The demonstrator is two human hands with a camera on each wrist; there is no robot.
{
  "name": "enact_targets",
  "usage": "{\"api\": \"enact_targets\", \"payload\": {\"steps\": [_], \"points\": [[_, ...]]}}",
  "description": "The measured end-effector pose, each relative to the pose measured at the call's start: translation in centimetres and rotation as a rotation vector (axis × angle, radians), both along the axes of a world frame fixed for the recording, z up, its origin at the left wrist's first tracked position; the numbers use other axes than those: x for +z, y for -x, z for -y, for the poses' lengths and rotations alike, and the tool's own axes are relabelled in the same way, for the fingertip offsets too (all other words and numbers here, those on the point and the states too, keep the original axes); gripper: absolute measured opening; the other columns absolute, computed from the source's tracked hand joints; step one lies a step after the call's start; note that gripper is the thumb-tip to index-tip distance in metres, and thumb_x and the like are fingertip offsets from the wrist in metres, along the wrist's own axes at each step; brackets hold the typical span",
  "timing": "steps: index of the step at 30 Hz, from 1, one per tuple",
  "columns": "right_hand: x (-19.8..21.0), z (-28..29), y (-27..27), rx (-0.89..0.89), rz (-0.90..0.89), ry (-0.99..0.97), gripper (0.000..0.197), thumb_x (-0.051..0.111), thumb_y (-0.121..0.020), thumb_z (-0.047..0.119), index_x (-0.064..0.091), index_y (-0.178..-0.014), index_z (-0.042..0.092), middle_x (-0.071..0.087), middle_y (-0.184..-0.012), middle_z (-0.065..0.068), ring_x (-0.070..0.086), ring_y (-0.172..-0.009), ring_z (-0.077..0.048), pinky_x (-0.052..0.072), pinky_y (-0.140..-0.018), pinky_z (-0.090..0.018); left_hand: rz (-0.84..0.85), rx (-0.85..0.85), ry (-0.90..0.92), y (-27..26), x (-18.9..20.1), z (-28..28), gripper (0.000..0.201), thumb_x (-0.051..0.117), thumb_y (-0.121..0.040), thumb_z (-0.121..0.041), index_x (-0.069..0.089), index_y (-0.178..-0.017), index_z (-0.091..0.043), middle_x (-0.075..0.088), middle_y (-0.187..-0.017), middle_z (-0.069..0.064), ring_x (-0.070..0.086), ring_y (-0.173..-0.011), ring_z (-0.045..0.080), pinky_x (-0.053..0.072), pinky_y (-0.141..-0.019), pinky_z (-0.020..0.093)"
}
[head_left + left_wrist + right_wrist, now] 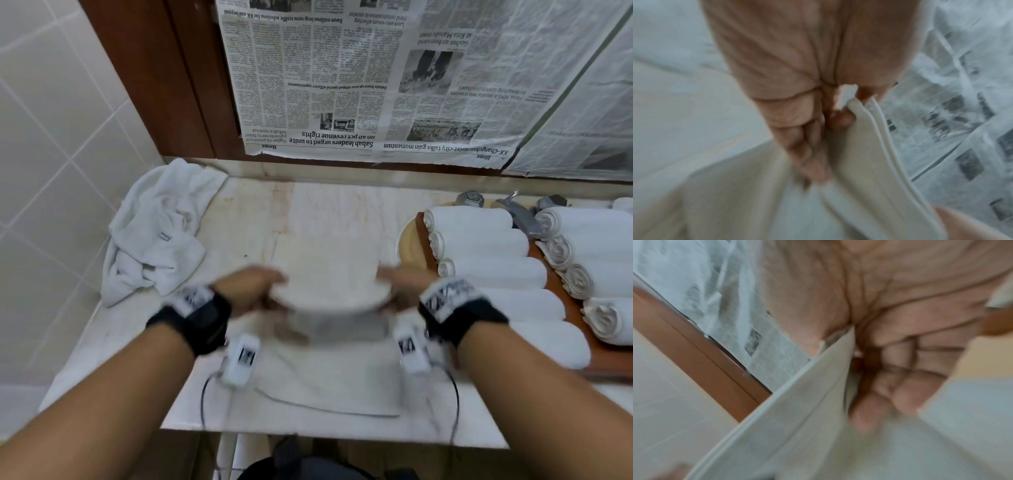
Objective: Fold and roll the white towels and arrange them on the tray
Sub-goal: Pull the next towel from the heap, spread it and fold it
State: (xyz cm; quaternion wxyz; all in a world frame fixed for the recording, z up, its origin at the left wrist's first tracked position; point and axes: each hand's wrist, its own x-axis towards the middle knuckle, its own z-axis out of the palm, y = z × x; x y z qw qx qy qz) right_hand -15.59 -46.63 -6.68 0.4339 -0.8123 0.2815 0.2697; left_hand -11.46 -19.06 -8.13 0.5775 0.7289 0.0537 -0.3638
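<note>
A white towel point(329, 274) lies spread on the marble counter, its near part lifted and blurred by motion. My left hand point(253, 287) pinches the towel's left edge point(859, 146) between thumb and curled fingers. My right hand point(400, 284) pinches the right edge point(807, 394) the same way. On the right, a brown wooden tray point(424, 236) carries two rows of rolled white towels point(486, 246).
A crumpled heap of white towels point(157, 233) lies at the counter's left, against the tiled wall. Behind the tray stand a chrome tap point(517, 212) and its knobs. Newspaper point(359, 78) covers the wall behind. The counter's front edge point(308, 431) is close to my body.
</note>
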Motion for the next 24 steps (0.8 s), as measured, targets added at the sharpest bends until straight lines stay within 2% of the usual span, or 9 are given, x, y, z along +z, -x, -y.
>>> {"api": "enact_targets", "payload": {"steps": [2, 3, 5, 7, 9, 12, 17, 21, 24], "points": [[4.3, 1.3, -5.0, -0.164, 0.334, 0.163, 0.029, 0.053, -0.101, 0.015, 0.052, -0.123, -0.003, 0.059, -0.114, -0.023, 0.06, -0.101, -0.031, 0.047, -0.087, -0.031, 0.263, 0.141, 0.083, -4.4, 5.2, 2.7, 0.019, 0.055, -0.099, -0.012, 0.06, -0.113, -0.001, 0.063, -0.109, 0.024, 0.067, -0.086, 0.026, 0.056, -0.075, 0.033], [6.3, 1.8, -6.8, -0.251, 0.538, 0.063, 0.031, 0.054, -0.1, 0.014, 0.052, -0.125, -0.004, 0.058, -0.119, -0.025, 0.061, -0.102, -0.031, 0.05, -0.086, -0.028, 0.283, 0.229, 0.231, -6.2, 7.5, 3.8, 0.018, 0.053, -0.099, -0.012, 0.058, -0.114, -0.004, 0.061, -0.109, 0.024, 0.065, -0.085, 0.025, 0.057, -0.074, 0.033], [9.9, 2.3, -9.2, -0.344, 0.752, -0.092, 0.029, 0.048, -0.102, 0.023, 0.058, -0.114, -0.002, 0.062, -0.108, -0.02, 0.067, -0.093, -0.029, 0.059, -0.077, -0.032, 0.308, 0.398, 0.474, -8.7, 11.4, 5.2, 0.013, 0.046, -0.102, -0.011, 0.057, -0.105, -0.006, 0.065, -0.094, 0.017, 0.065, -0.071, 0.02, 0.059, -0.07, 0.033], [11.0, 2.6, -9.3, -0.413, 0.869, -0.024, 0.031, 0.044, -0.102, 0.032, 0.058, -0.094, 0.005, 0.066, -0.097, -0.016, 0.072, -0.083, -0.029, 0.062, -0.067, -0.039, 0.363, 0.426, 0.486, -9.7, 13.1, 5.9, 0.015, 0.045, -0.103, -0.013, 0.059, -0.106, -0.007, 0.068, -0.092, 0.011, 0.067, -0.071, 0.018, 0.059, -0.074, 0.036], [9.4, 2.8, -8.3, -0.377, 0.829, 0.062, 0.032, 0.046, -0.101, 0.033, 0.059, -0.097, 0.004, 0.069, -0.097, -0.014, 0.074, -0.073, -0.023, 0.061, -0.057, -0.035, 0.355, 0.388, 0.403, -9.4, 11.8, 5.8, 0.017, 0.044, -0.102, -0.013, 0.057, -0.112, -0.008, 0.066, -0.093, 0.01, 0.066, -0.069, 0.018, 0.058, -0.069, 0.034], [2.7, 3.2, -5.5, -0.379, 0.649, 0.052, 0.03, 0.053, -0.099, 0.026, 0.054, -0.113, 0.0, 0.068, -0.092, -0.012, 0.071, -0.058, -0.018, 0.052, -0.044, -0.025, 0.159, 0.34, 0.263, -7.0, 5.6, 4.5, 0.022, 0.044, -0.102, -0.012, 0.052, -0.118, -0.001, 0.067, -0.091, 0.017, 0.069, -0.063, 0.023, 0.056, -0.058, 0.03], [-7.0, 1.9, 0.0, -0.345, 0.291, 0.006, 0.028, 0.06, -0.094, 0.017, 0.049, -0.118, 0.008, 0.066, -0.076, -0.01, 0.072, -0.071, -0.034, 0.06, -0.07, -0.054, -0.144, 0.256, -0.055, -2.3, -4.2, 2.8, 0.025, 0.054, -0.097, -0.014, 0.058, -0.113, 0.004, 0.066, -0.096, 0.023, 0.068, -0.075, 0.035, 0.056, -0.075, 0.045], [-7.7, 1.7, 0.8, -0.346, 0.332, 0.001, 0.023, 0.058, -0.095, 0.014, 0.052, -0.116, 0.013, 0.066, -0.078, -0.011, 0.069, -0.062, -0.027, 0.059, -0.068, -0.05, -0.114, 0.26, -0.091, -1.8, -4.8, 2.5, 0.023, 0.057, -0.092, -0.017, 0.06, -0.102, 0.003, 0.067, -0.1, 0.029, 0.068, -0.085, 0.043, 0.054, -0.088, 0.058], [-4.9, 2.3, 0.1, -0.353, 0.598, -0.055, 0.018, 0.055, -0.097, 0.01, 0.055, -0.114, 0.012, 0.065, -0.082, -0.009, 0.061, -0.049, -0.014, 0.058, -0.056, -0.037, 0.06, 0.373, 0.144, -2.2, -1.7, 2.6, 0.014, 0.052, -0.097, -0.009, 0.06, -0.093, 0.002, 0.064, -0.099, 0.023, 0.068, -0.08, 0.036, 0.06, -0.071, 0.041]]}}
